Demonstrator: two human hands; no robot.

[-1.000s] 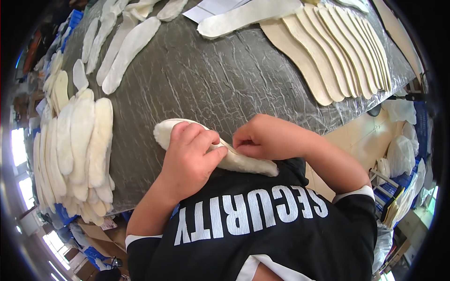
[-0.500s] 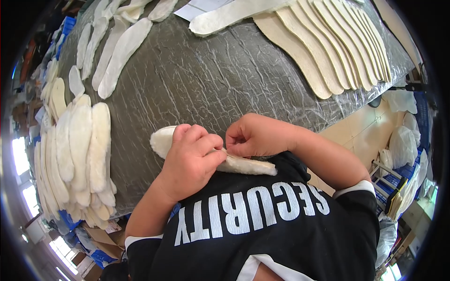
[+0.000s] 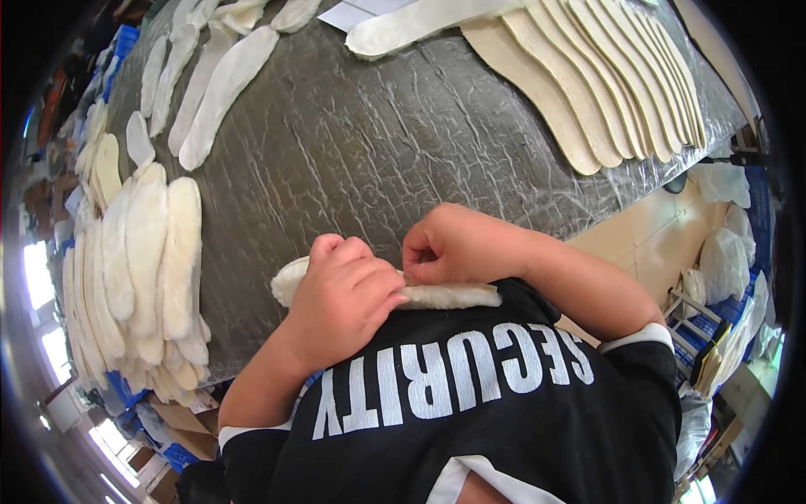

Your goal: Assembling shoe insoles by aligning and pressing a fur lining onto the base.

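We note a fleecy white insole (image 3: 445, 295) lying at the near edge of the worktop (image 3: 353, 160), right against the person's black shirt (image 3: 470, 403). The left hand (image 3: 340, 298) lies over the insole's left half, fingers curled together and pressing down on the fleece; only the rounded left end of the insole shows past the knuckles. The right hand (image 3: 457, 248) sits just beside it at the insole's middle, fingers bent and pinched on the upper edge of the fleece. The two hands are nearly touching. The worktop is covered with wrinkled clear film over a dark surface. At the left, a pile of white fleecy insoles (image 3: 143, 260) lies overlapped along the edge. At the far right, a fanned row of tan flat insoles (image 3: 588, 84) lies well apart from the hands, and more white pieces (image 3: 210, 84) lie at the far left.
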